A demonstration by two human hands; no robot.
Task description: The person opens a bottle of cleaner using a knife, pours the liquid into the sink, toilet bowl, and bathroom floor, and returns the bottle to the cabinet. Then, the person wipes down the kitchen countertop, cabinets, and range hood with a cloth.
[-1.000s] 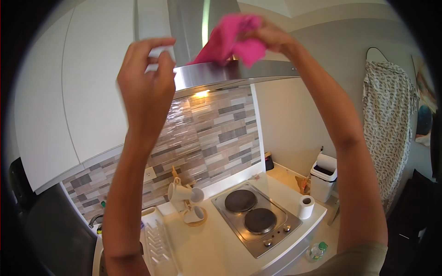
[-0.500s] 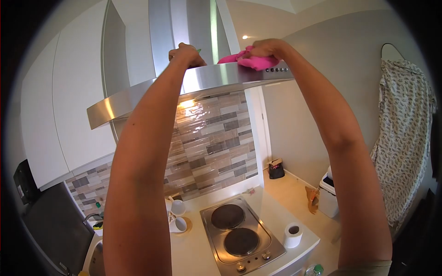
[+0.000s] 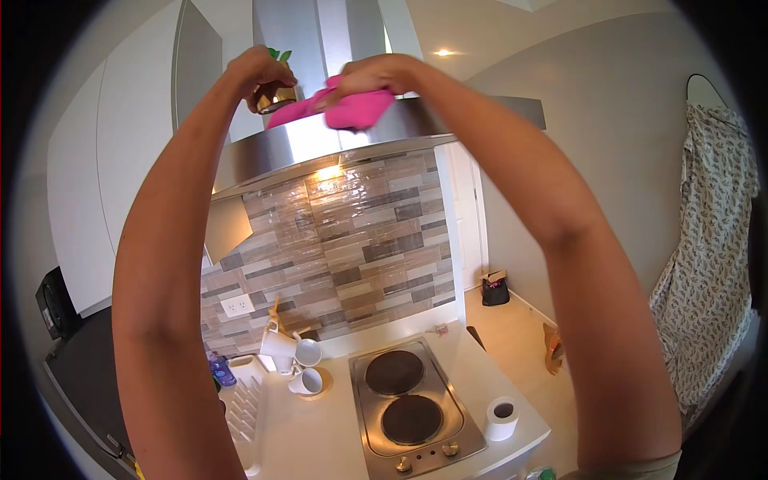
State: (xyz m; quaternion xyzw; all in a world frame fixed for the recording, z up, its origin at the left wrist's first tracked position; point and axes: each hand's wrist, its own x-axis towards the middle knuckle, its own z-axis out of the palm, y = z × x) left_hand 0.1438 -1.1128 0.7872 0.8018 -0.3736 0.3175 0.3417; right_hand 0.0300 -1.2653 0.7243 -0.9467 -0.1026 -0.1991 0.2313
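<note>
At the top of the view, my left hand [image 3: 258,70] is closed around a small gold pot [image 3: 277,99] with green leaves showing above it. The pot is tilted and sits over the left part of the steel range hood [image 3: 276,152]. Just to its right, my right hand [image 3: 378,74] grips a bright pink cloth [image 3: 358,110]. The cloth lies bunched on the hood's top and hangs over its front edge. Some fingers of both hands are hidden.
Below the hood is a two-plate hob [image 3: 412,419] on a white counter [image 3: 320,436]. White mugs [image 3: 306,381] and a dish rack [image 3: 244,408] stand left of it, a paper roll [image 3: 502,420] to the right. Wall cabinets [image 3: 132,144] flank the hood.
My right hand has slid the pink cloth leftward along the hood. My left hand has moved left, and the gold pot in it has come into view. The head view has shifted slightly.
</note>
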